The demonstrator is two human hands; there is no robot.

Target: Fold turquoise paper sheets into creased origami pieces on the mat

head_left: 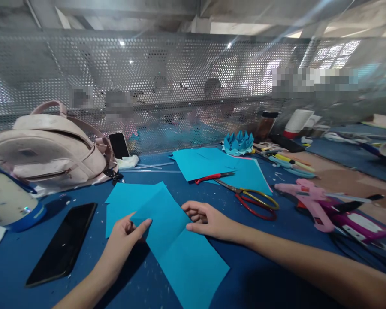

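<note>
A sheet of bright blue paper (183, 253) with a crease across its middle is held above the blue table. My left hand (128, 236) pinches its left edge, thumb on top and fingers underneath. At the right edge, near the crease, my right hand (206, 221) has its fingers curled, with the thumb and fingers at the paper's border. Behind my left hand lie more blue sheets (122, 197), partly covered by the held one. Red-and-yellow handled scissors (255, 204) lie open beyond my right hand.
Farther back are a blue paper stack (201, 163) and a folded blue paper flower (238, 143). A pink glue gun (309, 199) lies right. A black phone (64, 244), a bottle (9, 197) and a pale backpack (54, 148) are left. A perforated metal screen (180, 94) borders the back.
</note>
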